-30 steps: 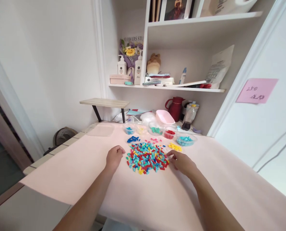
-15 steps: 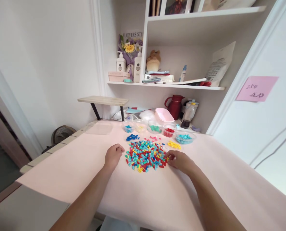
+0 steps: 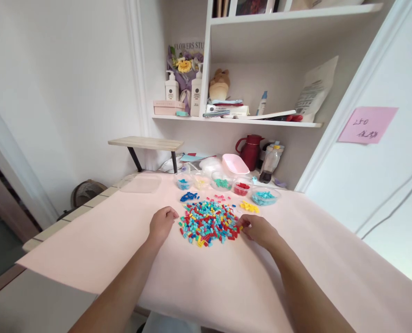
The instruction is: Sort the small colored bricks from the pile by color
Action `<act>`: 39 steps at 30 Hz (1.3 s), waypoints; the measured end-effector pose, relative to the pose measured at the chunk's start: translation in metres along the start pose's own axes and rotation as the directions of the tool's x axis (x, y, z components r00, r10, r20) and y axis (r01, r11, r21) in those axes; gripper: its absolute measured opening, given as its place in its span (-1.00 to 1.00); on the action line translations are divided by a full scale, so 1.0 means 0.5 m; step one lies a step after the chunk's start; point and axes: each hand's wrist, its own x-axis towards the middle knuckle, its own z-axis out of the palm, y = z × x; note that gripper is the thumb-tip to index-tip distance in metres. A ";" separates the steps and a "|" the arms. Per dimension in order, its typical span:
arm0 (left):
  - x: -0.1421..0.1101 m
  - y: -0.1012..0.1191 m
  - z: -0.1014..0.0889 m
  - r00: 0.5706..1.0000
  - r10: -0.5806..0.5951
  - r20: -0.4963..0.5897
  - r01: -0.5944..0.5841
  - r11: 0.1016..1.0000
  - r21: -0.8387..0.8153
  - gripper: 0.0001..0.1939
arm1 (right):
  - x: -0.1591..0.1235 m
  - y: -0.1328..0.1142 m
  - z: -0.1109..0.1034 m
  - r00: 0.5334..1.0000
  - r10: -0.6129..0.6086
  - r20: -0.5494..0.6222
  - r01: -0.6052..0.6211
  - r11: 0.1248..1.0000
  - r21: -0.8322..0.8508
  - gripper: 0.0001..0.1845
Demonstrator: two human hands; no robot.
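A heap of small plastic building bricks [image 3: 209, 223] in red, blue, turquoise, yellow and other colours lies on the pink table cover [image 3: 199, 277]. My right hand [image 3: 258, 228] is at the heap's right edge, its fingers curled around a small yellow brick [image 3: 241, 228] at their tips. To the left of the heap, just apart from it, my left hand [image 3: 162, 224] has its fingers bent together; whether they hold anything is too small to tell. Behind the heap lie dark blue bricks [image 3: 189, 197], scattered pink bricks [image 3: 220, 198] and a yellow group [image 3: 249, 206].
Clear tubs stand in a row at the back, holding blue [image 3: 183, 183], pale yellow [image 3: 202, 183], green [image 3: 221, 183], red [image 3: 242, 187] and turquoise bricks [image 3: 264, 197]. Behind are a pink basin [image 3: 235, 164], red jug [image 3: 250, 152] and bottle [image 3: 270, 164]. A clear lid [image 3: 140, 184] lies left.
The whole view has shifted slightly. Both hands keep nearly the same places beside the heap, and the bricks look unchanged.
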 end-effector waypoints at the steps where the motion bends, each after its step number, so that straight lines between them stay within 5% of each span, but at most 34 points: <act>1: 0.000 0.000 0.000 1.000 0.001 0.001 -0.001 1.000 0.000 -0.74 | 0.000 0.000 0.000 1.000 0.003 -0.006 -0.003 1.000 0.005 -0.75; 5: 0.001 -0.001 0.001 1.000 0.005 0.007 -0.005 1.000 -0.004 -0.74 | -0.001 -0.003 -0.001 0.999 0.031 0.015 -0.032 0.995 0.090 -0.76; 9: 0.002 -0.003 0.002 1.000 0.009 0.013 -0.009 1.000 -0.007 -0.73 | -0.003 0.000 -0.018 0.999 0.036 0.019 -0.041 0.930 0.364 -0.80; 12: 0.004 -0.005 0.002 1.000 0.011 0.014 -0.011 1.000 -0.007 -0.73 | -0.002 0.017 -0.042 0.990 0.100 -0.098 -0.024 0.814 0.581 -0.75; 15: 0.005 -0.008 0.003 1.000 0.018 0.018 -0.018 1.000 -0.012 -0.74 | 0.005 0.046 -0.063 0.920 0.260 -0.294 0.018 0.720 0.693 -0.64; 18: 0.006 -0.010 0.004 1.000 0.021 0.016 -0.021 1.000 -0.015 -0.75 | 0.016 0.079 -0.067 0.820 0.378 -0.430 0.026 0.726 0.687 -0.58; 20: 0.006 -0.011 0.004 1.000 0.025 0.015 -0.024 1.000 -0.017 -0.76 | 0.025 0.096 -0.061 0.796 0.385 -0.468 0.017 0.758 0.652 -0.58; 30: 0.006 -0.012 0.003 0.999 0.030 0.015 -0.030 0.999 -0.017 -0.75 | 0.056 0.129 -0.024 0.866 0.294 -0.405 -0.066 0.869 0.490 -0.61; 39: 0.009 -0.018 0.006 0.999 0.032 0.026 -0.031 0.999 -0.021 -0.74 | 0.045 0.124 -0.035 0.784 0.392 -0.481 -0.034 0.801 0.598 -0.60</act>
